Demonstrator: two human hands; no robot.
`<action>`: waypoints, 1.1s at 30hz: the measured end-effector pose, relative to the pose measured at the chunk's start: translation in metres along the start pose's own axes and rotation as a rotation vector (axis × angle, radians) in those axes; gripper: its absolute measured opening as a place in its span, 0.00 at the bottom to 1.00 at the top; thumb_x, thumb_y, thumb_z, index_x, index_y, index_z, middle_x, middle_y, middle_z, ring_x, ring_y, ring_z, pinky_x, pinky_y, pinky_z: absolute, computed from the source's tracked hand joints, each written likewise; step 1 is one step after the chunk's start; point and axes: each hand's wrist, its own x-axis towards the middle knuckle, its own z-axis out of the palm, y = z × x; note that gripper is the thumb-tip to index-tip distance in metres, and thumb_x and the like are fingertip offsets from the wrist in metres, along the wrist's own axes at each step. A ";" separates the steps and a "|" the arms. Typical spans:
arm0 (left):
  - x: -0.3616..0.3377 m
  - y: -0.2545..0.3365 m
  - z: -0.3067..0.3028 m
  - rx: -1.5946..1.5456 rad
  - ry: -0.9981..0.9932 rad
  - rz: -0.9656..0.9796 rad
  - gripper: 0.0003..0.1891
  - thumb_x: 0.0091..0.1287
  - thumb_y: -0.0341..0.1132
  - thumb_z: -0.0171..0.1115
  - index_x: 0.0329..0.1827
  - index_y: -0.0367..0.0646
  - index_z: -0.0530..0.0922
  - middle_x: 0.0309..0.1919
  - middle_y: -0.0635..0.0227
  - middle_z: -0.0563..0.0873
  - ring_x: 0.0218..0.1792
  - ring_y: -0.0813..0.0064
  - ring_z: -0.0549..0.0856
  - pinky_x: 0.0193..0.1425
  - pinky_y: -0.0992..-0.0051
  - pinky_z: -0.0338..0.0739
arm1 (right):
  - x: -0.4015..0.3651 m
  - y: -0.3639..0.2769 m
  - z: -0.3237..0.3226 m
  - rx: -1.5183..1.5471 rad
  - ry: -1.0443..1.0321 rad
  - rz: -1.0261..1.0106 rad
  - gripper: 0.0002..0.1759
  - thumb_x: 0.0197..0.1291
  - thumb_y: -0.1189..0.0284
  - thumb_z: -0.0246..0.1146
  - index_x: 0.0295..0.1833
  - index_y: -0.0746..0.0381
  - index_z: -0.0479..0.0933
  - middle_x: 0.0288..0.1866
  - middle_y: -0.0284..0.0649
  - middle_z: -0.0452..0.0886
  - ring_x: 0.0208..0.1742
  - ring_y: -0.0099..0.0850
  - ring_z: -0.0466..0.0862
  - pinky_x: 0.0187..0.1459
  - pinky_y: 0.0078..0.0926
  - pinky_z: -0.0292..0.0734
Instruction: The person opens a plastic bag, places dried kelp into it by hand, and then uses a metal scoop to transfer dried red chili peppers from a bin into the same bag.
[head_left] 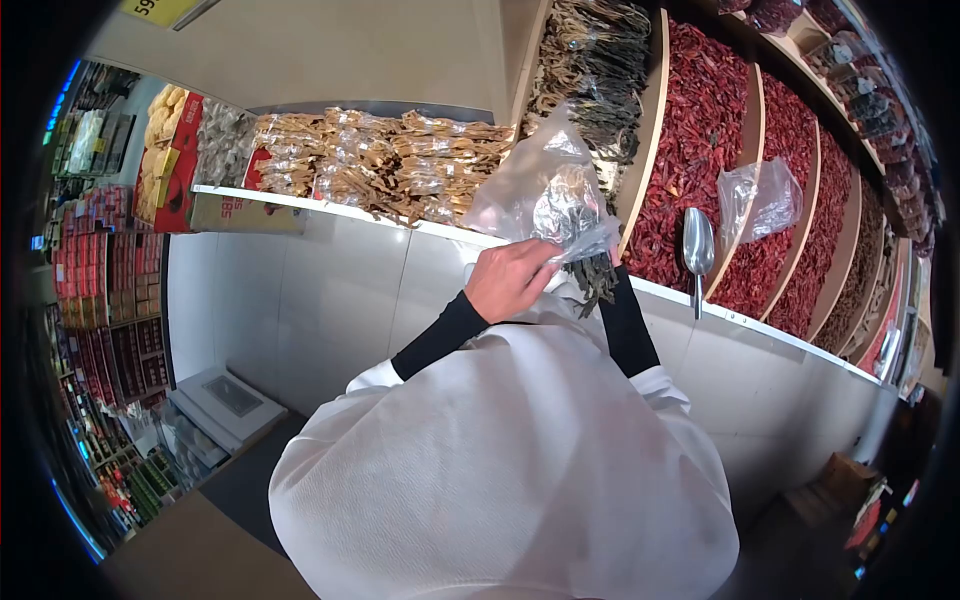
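Observation:
A clear plastic bag [520, 190] is spread over the front of the bins, with a dark dried bundle [597, 280] hanging from its mouth and shiny wrapping showing through the plastic. My left hand [512, 280] is closed on the bag's edge, thumb and fingers pinching the film. Behind the bag and bundle, my right hand [615, 258] shows only a sliver of skin; its fingers are hidden. Both hands are close together at the bin's front edge. Black sleeves cover my forearms.
Tan dried bundles [370, 160] lie left of the bag, dark dried bundles [590, 60] behind it. Dried red chilies [690, 130] fill divided bins to the right. A metal scoop [698, 242] and another plastic bag [765, 200] rest there. A white ledge [330, 207] runs along the front.

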 end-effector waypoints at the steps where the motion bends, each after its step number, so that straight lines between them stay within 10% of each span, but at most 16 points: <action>1: -0.003 -0.003 0.004 -0.018 0.022 0.039 0.09 0.64 0.31 0.60 0.46 0.42 0.81 0.35 0.59 0.86 0.30 0.60 0.85 0.34 0.66 0.78 | -0.014 0.001 0.008 0.038 0.001 0.024 0.28 0.72 0.54 0.47 0.66 0.64 0.68 0.62 0.47 0.75 0.61 0.40 0.76 0.62 0.39 0.74; 11: 0.018 0.008 -0.012 -0.199 0.065 -0.193 0.09 0.69 0.33 0.58 0.46 0.38 0.80 0.18 0.61 0.80 0.19 0.73 0.82 0.25 0.72 0.71 | -0.043 -0.051 0.073 0.416 -0.016 0.254 0.26 0.71 0.57 0.46 0.63 0.65 0.70 0.61 0.47 0.75 0.60 0.42 0.75 0.56 0.40 0.75; 27: 0.010 -0.014 -0.022 -1.145 -0.086 -0.603 0.13 0.72 0.35 0.59 0.55 0.40 0.79 0.24 0.82 0.77 0.21 0.93 0.65 0.24 0.86 0.59 | -0.094 -0.090 0.116 1.294 -0.202 0.512 0.24 0.68 0.61 0.51 0.61 0.65 0.72 0.61 0.50 0.75 0.58 0.52 0.74 0.44 0.40 0.75; 31: 0.004 -0.012 -0.020 -1.191 -0.094 -0.612 0.15 0.69 0.34 0.62 0.57 0.39 0.78 0.23 0.82 0.74 0.22 0.92 0.66 0.25 0.86 0.60 | -0.098 -0.073 0.104 1.372 -0.331 0.655 0.27 0.63 0.57 0.57 0.64 0.59 0.72 0.61 0.48 0.75 0.58 0.47 0.75 0.42 0.34 0.74; 33: 0.005 -0.013 -0.009 -0.711 0.008 -0.411 0.18 0.65 0.35 0.66 0.57 0.40 0.77 0.23 0.83 0.72 0.21 0.91 0.66 0.23 0.84 0.62 | -0.101 -0.067 0.103 1.400 -0.381 0.653 0.31 0.60 0.52 0.56 0.65 0.57 0.72 0.61 0.46 0.76 0.55 0.44 0.76 0.41 0.31 0.74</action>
